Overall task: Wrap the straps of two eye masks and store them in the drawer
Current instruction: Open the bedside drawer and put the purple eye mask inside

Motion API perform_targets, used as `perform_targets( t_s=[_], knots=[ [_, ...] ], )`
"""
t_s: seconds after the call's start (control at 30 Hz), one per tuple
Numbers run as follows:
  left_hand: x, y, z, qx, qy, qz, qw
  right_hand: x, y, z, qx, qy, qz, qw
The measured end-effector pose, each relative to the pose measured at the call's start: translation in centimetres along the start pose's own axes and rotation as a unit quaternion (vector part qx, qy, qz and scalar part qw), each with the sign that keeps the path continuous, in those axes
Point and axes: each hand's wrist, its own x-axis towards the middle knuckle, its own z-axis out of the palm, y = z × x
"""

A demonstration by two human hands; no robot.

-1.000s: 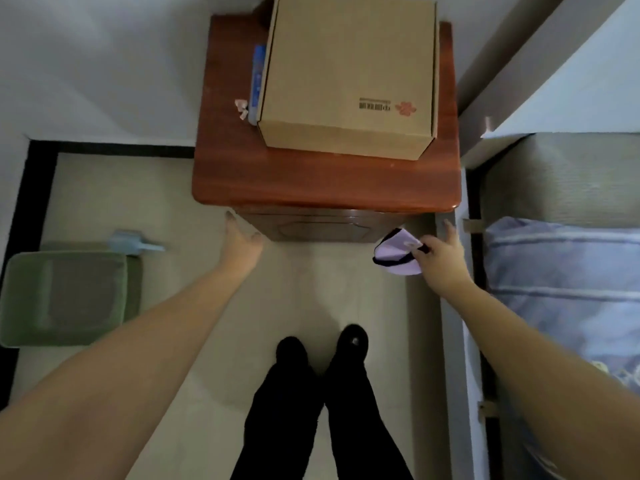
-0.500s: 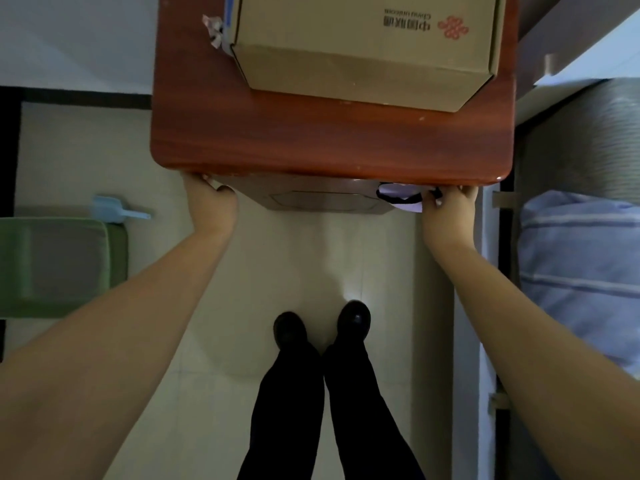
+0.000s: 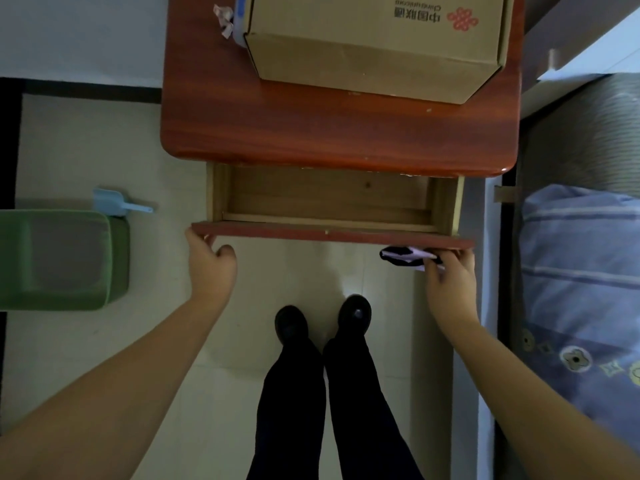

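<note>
The drawer (image 3: 332, 233) of the red-brown nightstand (image 3: 339, 140) stands pulled out, its pale wooden inside bare as far as I can see. My left hand (image 3: 207, 261) curls under the left end of the drawer front. My right hand (image 3: 446, 275) is at the right end of the front and holds a folded lilac eye mask (image 3: 408, 256) with black trim just below the front's edge. Only one bundle shows in that hand; a second mask cannot be made out.
A cardboard box (image 3: 374, 39) sits on the nightstand top, with a small pink scrap (image 3: 223, 17) beside it. A green bin (image 3: 62, 258) and a blue scoop (image 3: 116, 202) lie on the floor at left. A bed with a blue quilt (image 3: 581, 289) runs along the right. My feet (image 3: 322, 323) stand below the drawer.
Both hands went to the drawer front and drew it out toward me. The drawer was shut before and now stands open. The mask stayed in my right hand.
</note>
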Motion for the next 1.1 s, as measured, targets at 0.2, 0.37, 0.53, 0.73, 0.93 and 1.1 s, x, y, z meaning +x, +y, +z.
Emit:
perform_targets(
  t_s=[0.2, 0.37, 0.53, 0.73, 0.93, 1.1],
  knots=[
    [0.4, -3.1, 0.1, 0.028, -0.045, 0.004, 0.999, 0.2, 2.4, 2.2, -0.038, -0.011, 0.013, 0.999],
    [-0.1, -2.2, -0.6, 0.04, -0.019, 0.021, 0.999, 0.1, 1.7, 1.3, -0.077, -0.068, 0.023, 0.994],
    [-4.9, 4.1, -1.2, 0.05, -0.105, 0.251, 0.961, -3.4, -5.4, -0.2, 0.112, -0.271, 0.034, 0.955],
    [-0.6, 8.8, 0.2, 0.01, -0.175, 0.16, 0.971, 0.6, -13.2, 5.8, 0.168, -0.166, 0.011, 0.972],
    [6.3, 6.8, 3.4, 0.161, -0.224, 0.105, 0.956, 8.0, -14.5, 14.0, 0.002, -0.151, 0.013, 0.988],
    [8.2, 6.9, 5.6, 0.162, -0.202, 0.121, 0.958, 9.2, -13.7, 15.7, 0.026, -0.096, 0.031, 0.995]
  ],
)
